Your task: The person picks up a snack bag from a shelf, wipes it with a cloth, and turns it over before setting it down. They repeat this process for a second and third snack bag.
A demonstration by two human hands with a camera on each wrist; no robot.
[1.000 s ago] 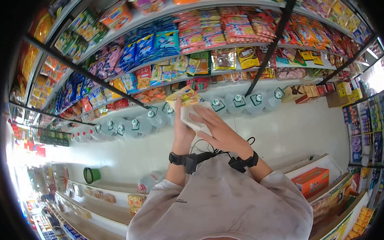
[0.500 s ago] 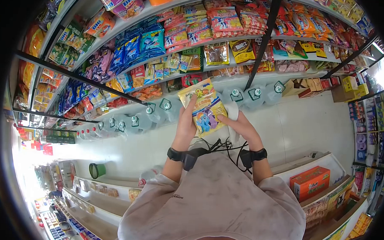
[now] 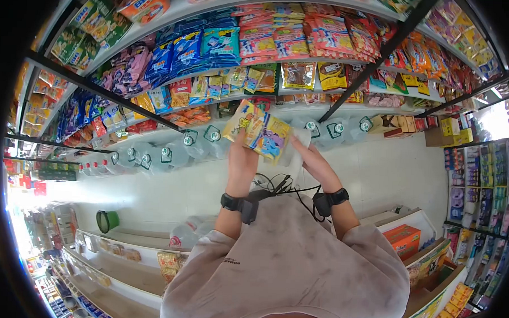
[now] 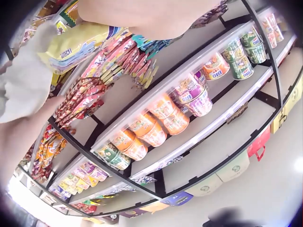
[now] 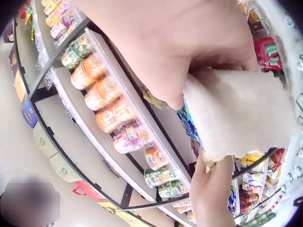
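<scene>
In the head view a yellow snack packet (image 3: 256, 130) with cartoon ponies on its front is held up before the chest, tilted to the right. My left hand (image 3: 242, 165) grips its lower left part, thumb lying over the front. At the packet's right end, my right hand (image 3: 320, 167) holds a white cloth (image 3: 301, 138) against it. The right wrist view shows the cloth (image 5: 241, 111) bunched under the right fingers and covering most of the packet. The printed face of the packet (image 4: 78, 47) appears beside the cloth (image 4: 23, 78) in the left wrist view.
Ahead, shelves carry bagged snacks (image 3: 261, 41) and noodle cups (image 3: 142, 6). Large clear water jugs (image 3: 193, 143) line the floor beneath them. Low white shelving (image 3: 133, 272) runs behind the person, with a green bin (image 3: 107, 221) at left and an orange box (image 3: 402, 241) at right.
The cloth first lay across the packet under the right hand. The packet was then turned face up; now it has tilted clockwise and shifted slightly left, with the cloth at its right end.
</scene>
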